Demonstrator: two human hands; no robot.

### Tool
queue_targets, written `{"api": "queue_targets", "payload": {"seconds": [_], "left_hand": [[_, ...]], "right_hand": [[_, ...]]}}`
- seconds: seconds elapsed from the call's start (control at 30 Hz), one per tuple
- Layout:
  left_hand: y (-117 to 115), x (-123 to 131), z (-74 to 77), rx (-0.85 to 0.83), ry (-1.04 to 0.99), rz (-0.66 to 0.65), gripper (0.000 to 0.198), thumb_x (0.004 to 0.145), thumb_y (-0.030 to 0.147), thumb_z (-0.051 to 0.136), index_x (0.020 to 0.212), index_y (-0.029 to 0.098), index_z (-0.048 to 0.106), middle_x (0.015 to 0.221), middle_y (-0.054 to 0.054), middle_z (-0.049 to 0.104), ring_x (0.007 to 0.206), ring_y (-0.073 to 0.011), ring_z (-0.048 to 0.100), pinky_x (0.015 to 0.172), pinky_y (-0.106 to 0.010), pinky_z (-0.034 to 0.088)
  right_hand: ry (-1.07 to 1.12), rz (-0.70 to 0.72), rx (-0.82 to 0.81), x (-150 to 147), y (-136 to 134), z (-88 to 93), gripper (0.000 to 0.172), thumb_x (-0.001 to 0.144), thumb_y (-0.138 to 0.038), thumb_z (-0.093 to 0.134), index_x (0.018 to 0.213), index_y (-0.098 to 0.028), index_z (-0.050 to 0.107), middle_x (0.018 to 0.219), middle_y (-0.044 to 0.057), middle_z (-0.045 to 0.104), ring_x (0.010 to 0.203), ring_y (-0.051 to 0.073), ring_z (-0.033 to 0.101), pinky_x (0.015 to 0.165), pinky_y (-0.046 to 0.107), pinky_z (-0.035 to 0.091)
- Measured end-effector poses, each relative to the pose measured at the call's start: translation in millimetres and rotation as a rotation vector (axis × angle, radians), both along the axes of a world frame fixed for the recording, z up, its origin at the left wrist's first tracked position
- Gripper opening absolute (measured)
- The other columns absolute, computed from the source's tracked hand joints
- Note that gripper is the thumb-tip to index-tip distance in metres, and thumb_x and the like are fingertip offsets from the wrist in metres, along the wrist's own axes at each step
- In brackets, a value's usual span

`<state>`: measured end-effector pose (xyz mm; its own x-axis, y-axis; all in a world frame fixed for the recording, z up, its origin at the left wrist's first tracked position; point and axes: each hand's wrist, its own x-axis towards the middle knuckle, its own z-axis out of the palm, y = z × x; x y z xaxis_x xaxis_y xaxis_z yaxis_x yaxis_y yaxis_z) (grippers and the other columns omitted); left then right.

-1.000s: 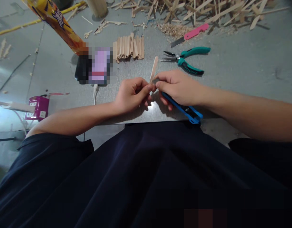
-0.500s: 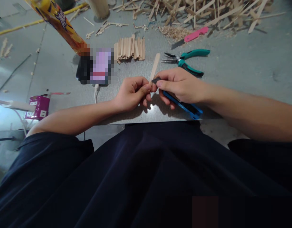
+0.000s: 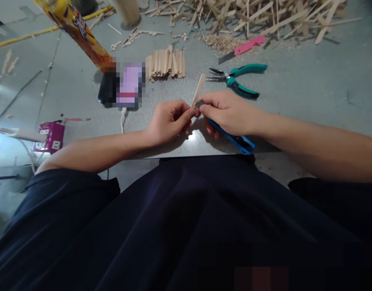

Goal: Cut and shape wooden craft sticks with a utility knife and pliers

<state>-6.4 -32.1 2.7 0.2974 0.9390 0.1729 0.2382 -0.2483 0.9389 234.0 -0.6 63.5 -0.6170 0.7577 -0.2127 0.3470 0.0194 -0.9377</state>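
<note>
Pinched between the thumb and fingers of my left hand (image 3: 170, 121) is a flat wooden stick (image 3: 199, 89), its rounded far end pointing up and away. My right hand (image 3: 228, 113) is closed around a blue utility knife (image 3: 232, 135), whose handle sticks out below the palm. The dark blade end of the knife meets the stick's near end, and the fingertips of both hands are close together there. Exactly where the blade touches is hidden by the fingers. Beyond my right hand lie green-handled pliers (image 3: 248, 69) with their jaws apart.
A row of short sticks (image 3: 166, 62) lies beyond my hands, left of a pink-handled saw (image 3: 249, 45) and wood shavings (image 3: 220, 42). Loose sticks (image 3: 273, 18) are heaped at the back. To the left are a phone (image 3: 129, 85), an orange tube (image 3: 89, 40) and a purple socket block (image 3: 54, 137).
Both hands have shifted slightly, and the stick has come a little nearer to me. The knife handle has swung a bit to the left.
</note>
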Motion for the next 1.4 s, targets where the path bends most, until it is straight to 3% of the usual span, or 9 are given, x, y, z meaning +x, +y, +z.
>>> {"api": "queue_targets", "payload": {"seconds": [0.13,0.3,0.4,0.6,0.77,0.93,1.13,1.4], "left_hand": [[3,-2,0.4,-0.048,-0.014,-0.040,0.067,0.112,0.089,0.079,0.101,0.023,0.078,0.076,-0.003,0.079,0.055,-0.0140,0.072,0.049,-0.027,0.052],[5,-6,5.6,0.029,0.126,-0.059,0.042,0.119,0.055,0.082,0.092,0.025,0.073,0.069,0.001,0.074,0.058,-0.0151,0.073,0.055,-0.027,0.055],[6,-7,6.3,0.035,0.144,-0.083,0.037,0.120,0.047,0.079,0.092,0.024,0.071,0.068,0.001,0.074,0.058,-0.0139,0.072,0.056,-0.025,0.055],[6,-6,2.6,0.042,0.045,-0.111,0.051,0.118,0.067,0.082,0.094,0.023,0.072,0.071,0.000,0.074,0.053,-0.0122,0.068,0.051,-0.024,0.053],[7,-6,-1.1,-0.035,-0.010,-0.137,0.068,0.114,0.090,0.074,0.100,0.024,0.075,0.072,0.000,0.075,0.052,-0.0135,0.068,0.050,-0.028,0.058],[7,-5,0.9,-0.022,-0.005,-0.067,0.071,0.109,0.094,0.077,0.097,0.024,0.074,0.069,0.001,0.074,0.052,-0.0126,0.068,0.047,-0.026,0.053],[7,-4,3.6,-0.041,-0.036,-0.081,0.074,0.105,0.096,0.080,0.093,0.024,0.072,0.070,0.000,0.075,0.051,-0.0123,0.068,0.046,-0.026,0.052],[11,-7,1.0,-0.092,-0.039,-0.068,0.073,0.106,0.095,0.079,0.095,0.023,0.072,0.072,-0.001,0.077,0.052,-0.0132,0.069,0.048,-0.027,0.055]], "right_hand": [[-0.006,0.030,-0.021,2,3,3.7,0.036,0.125,-0.034,0.076,0.090,-0.026,0.067,0.062,-0.002,0.067,0.047,0.017,0.063,0.044,0.029,0.049],[-0.045,0.065,-0.040,4,7,5.6,0.036,0.123,-0.040,0.080,0.091,-0.026,0.073,0.060,-0.002,0.066,0.044,0.016,0.061,0.043,0.029,0.050],[-0.079,0.062,-0.067,5,8,5.9,0.038,0.121,-0.043,0.084,0.089,-0.026,0.074,0.061,-0.002,0.066,0.043,0.016,0.060,0.042,0.030,0.049],[-0.036,0.085,-0.096,6,13,2.5,0.036,0.121,-0.044,0.083,0.091,-0.026,0.076,0.060,-0.003,0.067,0.042,0.015,0.059,0.042,0.027,0.048],[0.129,0.134,-0.195,6,18,-6.2,0.042,0.120,-0.056,0.083,0.093,-0.025,0.074,0.062,-0.002,0.070,0.041,0.015,0.060,0.041,0.027,0.048],[0.192,0.059,-0.208,4,16,-5.7,0.043,0.123,-0.054,0.078,0.093,-0.024,0.071,0.062,0.001,0.073,0.040,0.016,0.061,0.040,0.026,0.046],[0.157,0.039,-0.172,4,17,-1.6,0.038,0.127,-0.041,0.069,0.093,-0.023,0.071,0.061,0.001,0.073,0.042,0.018,0.066,0.044,0.026,0.049],[0.115,0.046,-0.206,5,16,-8.4,0.033,0.116,-0.047,0.084,0.095,-0.025,0.073,0.063,0.000,0.070,0.042,0.018,0.060,0.041,0.031,0.048]]}}
